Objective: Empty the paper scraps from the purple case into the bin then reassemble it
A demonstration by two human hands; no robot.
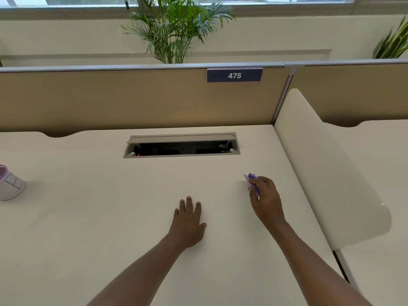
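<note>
**Purple case held at the right of the desk, bin far off at the left edge**

Two bare forearms were seen reaching forward over the cream desk (110, 217), nearest the camera. The left hand (187, 224) was laid flat on the desktop, palm down, fingers spread and closed on nothing; it was judged to be resting there as a brace, kept free for a two-handed job.

A little farther out and to the right, the right hand (266, 197) was curled, its fingers closed round the purple case (251, 181). The case was held at or just above the desktop; contact with the surface could not be told. Only its far end was shown past the fingertips: a small, thin, pale violet piece of plastic, tilted on edge. Whether it was open or shut, and whether any paper scraps were inside, could not be made out.

At the far left edge, well apart from both hands, a pale, pink-rimmed container (10, 184) was partly cut off by the frame; it was taken to be the bin, so the case would have to be carried across the desk to it.

Beyond the hands, an open cable hatch (181, 145) was set into the desk, and behind it stood a tan partition carrying a number plate (234, 75), with a palm (174, 29) beyond.
</note>
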